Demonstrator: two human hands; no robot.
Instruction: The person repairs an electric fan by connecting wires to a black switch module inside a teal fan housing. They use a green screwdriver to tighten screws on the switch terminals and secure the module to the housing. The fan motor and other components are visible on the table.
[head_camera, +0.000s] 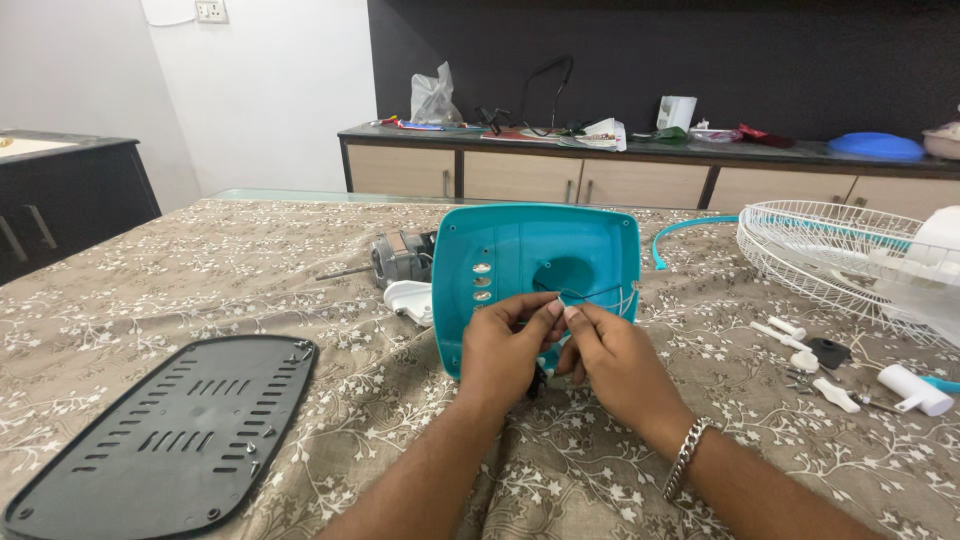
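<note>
A teal plastic fan base housing (530, 250) stands tilted on the patterned cloth, its hollow inside facing me. My left hand (500, 350) and my right hand (610, 355) meet in front of its lower edge, fingertips pinched together on thin wires (590, 296) that run out of the housing's round opening. A small dark part hangs below my left hand, mostly hidden. My right wrist wears a metal bracelet (685, 455).
A black vented base plate (170, 425) with loose screws lies at the front left. A fan motor (400, 258) and white part sit behind the housing. White wire fan guards (830, 250), white knobs (835, 393) and a black piece lie right. A cluttered sideboard (600, 170) stands behind.
</note>
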